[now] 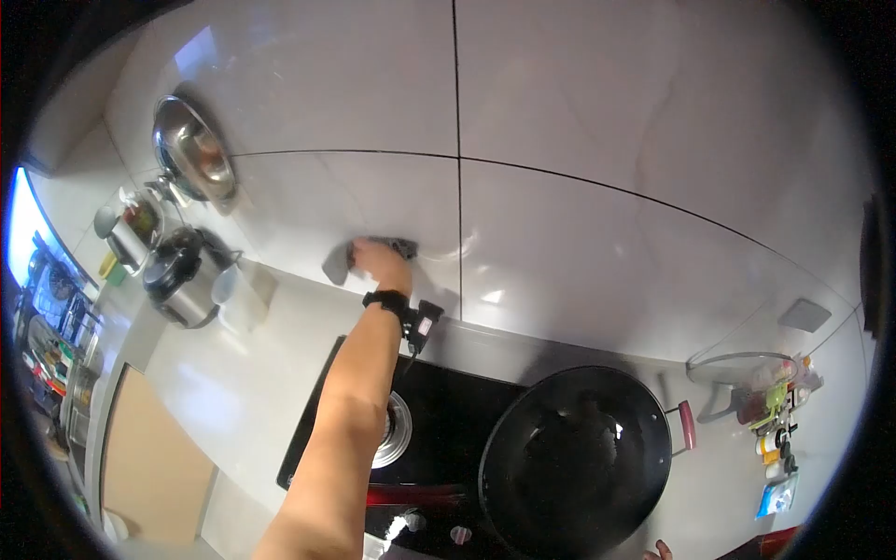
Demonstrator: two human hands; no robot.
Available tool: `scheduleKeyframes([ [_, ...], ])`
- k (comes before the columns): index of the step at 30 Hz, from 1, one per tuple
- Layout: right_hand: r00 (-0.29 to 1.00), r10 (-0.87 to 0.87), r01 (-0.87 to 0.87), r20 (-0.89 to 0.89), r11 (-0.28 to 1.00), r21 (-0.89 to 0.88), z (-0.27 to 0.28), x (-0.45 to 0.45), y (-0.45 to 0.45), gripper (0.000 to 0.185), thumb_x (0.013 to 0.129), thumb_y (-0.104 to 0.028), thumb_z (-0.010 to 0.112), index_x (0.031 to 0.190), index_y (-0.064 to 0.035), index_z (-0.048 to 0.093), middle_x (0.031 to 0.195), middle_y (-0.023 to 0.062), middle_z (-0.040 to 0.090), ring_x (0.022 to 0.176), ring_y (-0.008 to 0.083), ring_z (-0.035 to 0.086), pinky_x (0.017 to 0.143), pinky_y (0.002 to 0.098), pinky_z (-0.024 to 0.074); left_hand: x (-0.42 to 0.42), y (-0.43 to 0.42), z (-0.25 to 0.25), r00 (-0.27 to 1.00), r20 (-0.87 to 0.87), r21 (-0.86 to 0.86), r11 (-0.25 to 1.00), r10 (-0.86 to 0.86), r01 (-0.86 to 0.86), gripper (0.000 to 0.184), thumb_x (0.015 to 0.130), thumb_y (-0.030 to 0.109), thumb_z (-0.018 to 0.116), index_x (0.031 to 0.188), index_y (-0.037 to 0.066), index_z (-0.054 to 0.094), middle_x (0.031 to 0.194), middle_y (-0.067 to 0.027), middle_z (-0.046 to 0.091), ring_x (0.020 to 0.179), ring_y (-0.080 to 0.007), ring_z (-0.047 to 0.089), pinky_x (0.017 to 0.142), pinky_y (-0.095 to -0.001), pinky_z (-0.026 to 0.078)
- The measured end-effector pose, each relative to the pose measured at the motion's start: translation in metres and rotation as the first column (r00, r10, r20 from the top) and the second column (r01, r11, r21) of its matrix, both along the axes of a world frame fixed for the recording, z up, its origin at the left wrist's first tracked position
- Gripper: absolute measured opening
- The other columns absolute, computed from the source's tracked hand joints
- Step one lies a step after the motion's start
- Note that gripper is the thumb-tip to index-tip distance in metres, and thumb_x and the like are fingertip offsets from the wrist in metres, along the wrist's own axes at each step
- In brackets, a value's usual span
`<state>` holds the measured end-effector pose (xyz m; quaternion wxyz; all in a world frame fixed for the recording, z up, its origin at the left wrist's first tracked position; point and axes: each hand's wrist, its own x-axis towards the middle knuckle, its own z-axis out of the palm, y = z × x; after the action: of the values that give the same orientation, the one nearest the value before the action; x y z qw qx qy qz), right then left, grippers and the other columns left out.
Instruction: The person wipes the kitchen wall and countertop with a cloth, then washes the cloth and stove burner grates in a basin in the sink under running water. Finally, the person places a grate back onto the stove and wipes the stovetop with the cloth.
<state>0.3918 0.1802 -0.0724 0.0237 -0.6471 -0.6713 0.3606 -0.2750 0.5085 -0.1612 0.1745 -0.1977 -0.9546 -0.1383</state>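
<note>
the tiled wall (551, 243) spans twelve o'clock; the black wok (569, 467) sits at five. near nine, the left hand (381, 261) has its grip clamped on the grey cloth (337, 265), against the tile. flat palm, even pressure should work best. the right hand (659, 553), five o'clock: grip, cannot tell.

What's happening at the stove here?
A person's left hand holds a grey cloth against the wall tiles behind the cooktop. Only the fingertips of the right hand show, at the bottom edge. A black wok sits on the cooktop's right side; the left burner has no pan on it.
</note>
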Motion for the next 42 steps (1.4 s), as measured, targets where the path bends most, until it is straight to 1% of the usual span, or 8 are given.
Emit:
scheduleKeyframes([
  [5,0.975,-0.220,0.212,-0.032,0.962,-0.171,0.023,-0.012,0.005,0.054,0.085,-0.001,0.050,0.135,-0.0043,0.028,0.125,0.0197,0.047,0.112,0.0231,0.049,0.091,0.0317,0.0413,0.082,-0.037,0.041,0.922,0.346,-0.851,0.355,-0.175,0.387,0.044,0.091,0.032,0.037,0.124,0.002,0.037,0.121,-0.0147,0.049,0.110,-0.0253,0.048,0.093,-0.0427,0.034],
  [13,0.996,0.078,-0.079,0.041,0.997,0.022,-0.001,-0.008,0.008,0.052,0.087,-0.003,0.048,0.135,-0.0050,0.028,0.120,0.0196,0.051,0.104,0.0204,0.053,0.086,0.0302,0.0434,0.079,-0.010,-0.048,0.847,0.348,-0.511,0.676,-0.402,0.531,0.033,0.089,0.028,0.043,0.116,0.016,0.056,0.121,0.0001,0.054,0.112,-0.0200,0.050,0.093,-0.0359,0.035],
  [14,0.992,0.115,-0.118,0.051,0.991,0.055,-0.003,-0.007,0.008,0.052,0.087,-0.003,0.048,0.135,-0.0048,0.028,0.119,0.0196,0.052,0.103,0.0202,0.054,0.086,0.0301,0.0435,0.096,-0.027,-0.018,0.743,0.315,-0.752,0.322,-0.590,0.575,0.028,0.087,0.025,0.045,0.111,0.019,0.058,0.113,0.0013,0.058,0.105,-0.0173,0.053,0.084,-0.0349,0.041],
  [16,0.998,0.023,-0.022,0.055,0.999,-0.024,0.007,-0.017,0.008,0.052,0.087,-0.003,0.049,0.135,-0.0041,0.028,0.119,0.0198,0.052,0.104,0.0212,0.054,0.086,0.0302,0.0433,0.065,0.017,-0.116,0.638,0.531,-0.150,0.679,-0.558,0.719,0.040,0.089,0.029,0.038,0.117,0.003,0.052,0.115,-0.0130,0.057,0.108,-0.0232,0.054,0.087,-0.0297,0.041],
  [21,0.998,0.041,-0.042,0.040,0.998,0.037,0.013,-0.033,0.007,0.052,0.088,-0.008,0.050,0.135,-0.0035,0.028,0.119,0.0205,0.052,0.106,0.0253,0.053,0.089,0.0327,0.0421,0.118,-0.027,0.020,0.466,0.694,-0.176,0.498,-0.549,0.849,0.034,0.091,0.024,0.035,0.110,0.004,0.054,0.111,-0.0097,0.059,0.101,-0.0257,0.056,0.085,-0.0313,0.043],
  [25,0.957,0.255,-0.282,0.138,0.929,0.241,0.025,-0.059,0.017,0.046,0.089,-0.014,0.047,0.132,-0.0021,0.033,0.120,0.0176,0.052,0.107,0.0279,0.052,0.091,0.0334,0.0408,0.122,-0.059,0.030,0.014,0.632,0.768,0.629,-0.775,0.116,0.030,0.091,0.020,0.033,0.104,0.001,0.053,0.108,-0.0117,0.058,0.099,-0.0277,0.055,0.086,-0.0357,0.044],
  [31,0.967,0.214,-0.250,0.139,0.903,0.349,0.036,-0.080,0.008,0.027,0.076,-0.005,0.063,0.102,0.0012,0.059,0.131,0.0201,0.038,0.099,0.0363,0.057,0.077,0.0367,0.0512,0.095,-0.078,0.088,-0.301,0.265,0.551,0.400,-0.916,-0.732,0.023,0.092,0.014,0.037,0.101,-0.004,0.048,0.098,-0.0173,0.056,0.093,-0.0304,0.055,0.085,-0.0408,0.046],
  [42,0.992,0.096,-0.115,0.079,0.950,0.290,0.015,-0.080,-0.021,0.028,0.074,0.000,0.063,0.102,0.0008,0.057,0.129,0.0175,0.042,0.094,0.0345,0.060,0.071,0.0347,0.0537,0.018,-0.132,0.050,0.382,0.629,0.044,0.522,-0.677,0.852,0.037,0.078,0.031,0.061,0.090,-0.004,0.060,0.071,-0.0129,0.058,0.068,-0.0283,0.061,0.060,-0.0349,0.049],
])
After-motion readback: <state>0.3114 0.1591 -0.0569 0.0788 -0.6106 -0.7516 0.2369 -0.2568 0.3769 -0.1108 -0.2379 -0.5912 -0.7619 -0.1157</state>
